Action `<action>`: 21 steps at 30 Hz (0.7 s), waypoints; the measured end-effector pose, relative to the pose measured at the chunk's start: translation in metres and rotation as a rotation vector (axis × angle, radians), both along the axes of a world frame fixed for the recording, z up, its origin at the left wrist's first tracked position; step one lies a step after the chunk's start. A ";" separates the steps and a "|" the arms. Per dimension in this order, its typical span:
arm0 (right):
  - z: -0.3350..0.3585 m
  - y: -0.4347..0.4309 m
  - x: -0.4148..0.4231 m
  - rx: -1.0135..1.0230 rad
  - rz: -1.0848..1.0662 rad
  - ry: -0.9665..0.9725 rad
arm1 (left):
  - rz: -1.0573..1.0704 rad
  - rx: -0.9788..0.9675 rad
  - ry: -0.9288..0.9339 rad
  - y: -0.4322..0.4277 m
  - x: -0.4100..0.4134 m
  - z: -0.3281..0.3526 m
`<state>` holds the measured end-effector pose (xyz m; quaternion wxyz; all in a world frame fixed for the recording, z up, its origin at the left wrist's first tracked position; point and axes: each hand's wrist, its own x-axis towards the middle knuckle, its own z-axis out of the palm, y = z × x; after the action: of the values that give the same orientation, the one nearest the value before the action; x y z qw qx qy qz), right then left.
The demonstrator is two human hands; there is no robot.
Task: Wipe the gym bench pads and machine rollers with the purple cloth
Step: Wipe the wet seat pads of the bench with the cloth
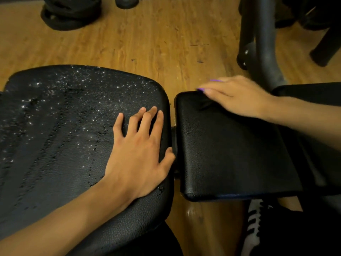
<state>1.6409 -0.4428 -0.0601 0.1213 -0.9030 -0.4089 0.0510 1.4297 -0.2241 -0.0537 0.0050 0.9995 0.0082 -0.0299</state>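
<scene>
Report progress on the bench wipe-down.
Done: nothing clearly finished. In hand: the right hand presses the purple cloth on the small pad's far corner. Left: the large pad, under the flat left hand, is beaded with droplets; rollers are out of view.

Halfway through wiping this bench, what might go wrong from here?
1. The left hand presses flat on the large pad, which is covered in droplets; it may slip.
2. Only a sliver of the purple cloth shows under the right hand, at the far edge of the small pad; it might slide off onto the floor.
</scene>
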 end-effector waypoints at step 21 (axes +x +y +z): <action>0.003 0.013 0.019 -0.099 0.111 -0.023 | -0.011 0.021 -0.025 -0.003 0.003 -0.001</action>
<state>1.6598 -0.4300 -0.0570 0.0689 -0.8843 -0.4569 0.0673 1.4328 -0.2266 -0.0545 -0.0058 0.9998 0.0027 -0.0173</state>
